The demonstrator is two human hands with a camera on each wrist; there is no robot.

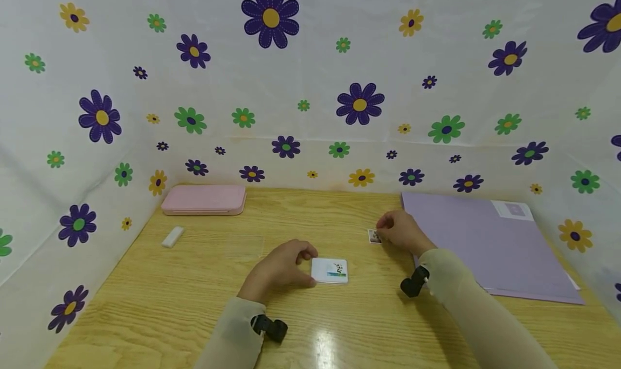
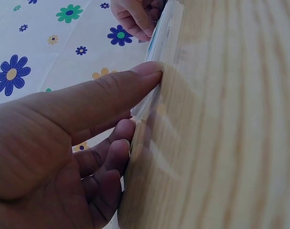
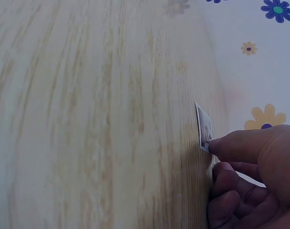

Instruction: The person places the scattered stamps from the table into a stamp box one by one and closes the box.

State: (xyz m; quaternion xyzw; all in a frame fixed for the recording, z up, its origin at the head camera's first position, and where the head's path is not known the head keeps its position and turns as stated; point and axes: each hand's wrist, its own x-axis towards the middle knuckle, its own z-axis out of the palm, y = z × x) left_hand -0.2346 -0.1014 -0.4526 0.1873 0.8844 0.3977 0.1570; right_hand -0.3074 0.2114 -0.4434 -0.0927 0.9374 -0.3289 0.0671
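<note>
Backdrop: white cloth (image 1: 310,67) printed with purple, green and yellow flowers, standing behind the table and along both sides.
Table: light wood-grain top (image 1: 155,315), with a patch of glare near the middle of its near side.
White case: flat, with rounded corners (image 1: 319,270), lying at the middle of the table; a black-and-white animal is printed on its right part, above a blue-green strip.
Left hand: at the left end of the white case (image 1: 278,266), thumb by the near left corner and index finger bent toward the far left corner, with a gap between them; the other fingers are curled. Whether they grip the case, I cannot tell.
Right hand: farther off to the right (image 1: 401,231), thumb and index finger pinching the right end of a small photo (image 1: 372,236); the other fingers are folded in.
Small photo: white-bordered, beyond and right of the case, near the folder's left edge; whether it is fully off the wood, I cannot tell.
Clear sheet: see-through (image 1: 242,245), left of the left hand.
Far left: pink pencil case (image 1: 204,199), with a white block (image 1: 172,237) nearer.
Right side: purple folder (image 1: 485,245) with a white label (image 1: 499,210) at its far right corner.
Wrists: beige sleeves (image 1: 233,334), each with a black camera (image 1: 275,330).
</note>
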